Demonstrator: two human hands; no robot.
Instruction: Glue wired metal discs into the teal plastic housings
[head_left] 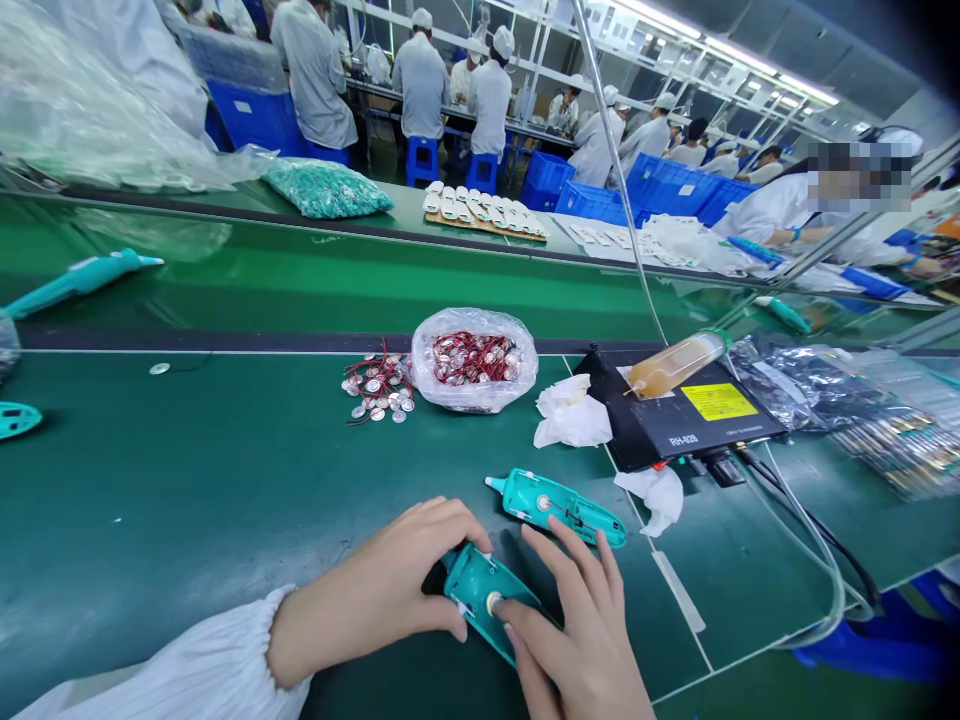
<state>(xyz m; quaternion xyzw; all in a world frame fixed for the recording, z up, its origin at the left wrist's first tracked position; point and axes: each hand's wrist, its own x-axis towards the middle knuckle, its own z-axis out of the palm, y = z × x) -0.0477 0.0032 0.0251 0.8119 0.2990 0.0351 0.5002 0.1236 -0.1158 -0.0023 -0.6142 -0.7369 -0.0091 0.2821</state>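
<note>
1. Teal plastic housing (480, 590), a curved handheld shell, between both hands at the near edge of the green tabletop (150, 480); contact with the surface hidden by the hands. Round metal disc (493, 603) at the shell's middle. Shell probably light, stiff and somewhat slippery from its smooth finish; disc probably thin and easily marked. Long sides of the shell likely the safest hold, clear of the disc.
2. Left hand (390, 570): narrow, fingers curled over the shell's far end, holding it.
3. Right hand (577, 630): fingers spread, one fingertip beside the disc. Firm grip or light touch impossible to distinguish.
4. Second teal housing (555, 508), just beyond the right fingers, lying on the tabletop, with a pale tip at one end.
5. Farther out: loose wired metal discs (379, 385) with red and black leads, beside a clear plastic bag of more wired discs (474, 360); crumpled tissue (571, 412); black bench unit (697, 420) with a yellow label; amber-filled syringe (675, 365) lying on it.
6. Hidden or unclear: underside of the held shell, parts of its outline behind the fingers, any wiring beneath the disc, and the contents of the dark foil bag (795, 380). Small print on the labels mostly illegible.
</note>
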